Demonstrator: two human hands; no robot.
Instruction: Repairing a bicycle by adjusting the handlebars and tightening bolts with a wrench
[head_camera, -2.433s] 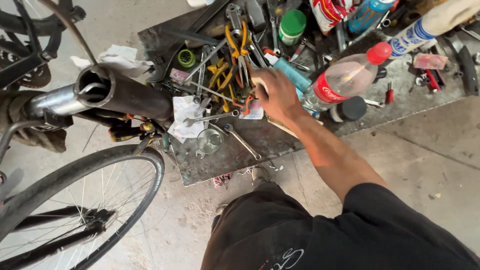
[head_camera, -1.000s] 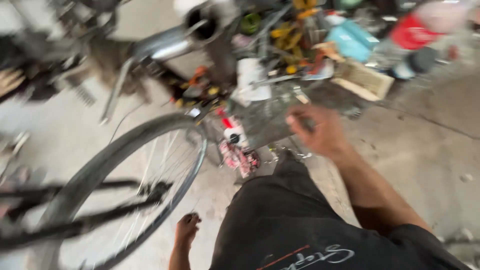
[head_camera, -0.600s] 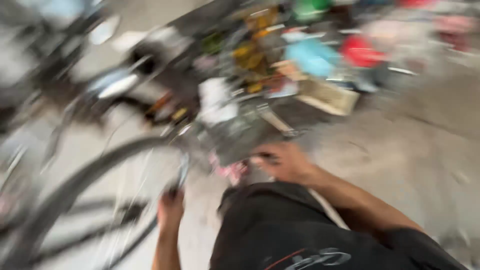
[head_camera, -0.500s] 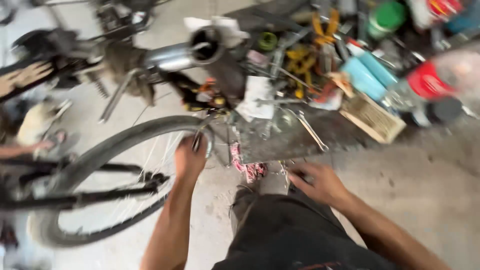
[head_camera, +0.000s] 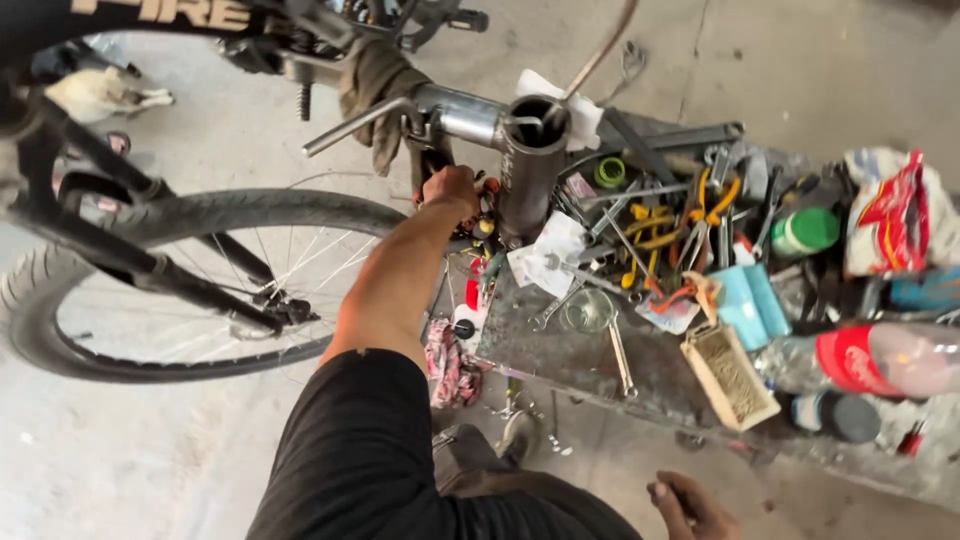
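My left hand (head_camera: 450, 190) reaches forward, its fingers closed around a dark part of the bicycle frame beside the open head tube (head_camera: 530, 160). A grey rag (head_camera: 375, 85) hangs over the frame tube just above it. The front wheel (head_camera: 200, 215) stands to the left of my arm. My right hand (head_camera: 690, 505) hangs low at the bottom edge with curled fingers, away from the tools; I cannot make out whether anything is in it.
A low metal board (head_camera: 560, 350) on the concrete floor is crowded with tools: yellow pliers (head_camera: 665, 225), a wrench (head_camera: 620, 355), a small glass (head_camera: 588, 310), a wooden box (head_camera: 730, 375), a red-labelled bottle (head_camera: 870, 360) and a green-capped jar (head_camera: 805, 230).
My right hand left the tool board and dropped toward my lap. My left hand rose from beside the wheel and closed on the frame near the head tube. The view swung left, then steadied.
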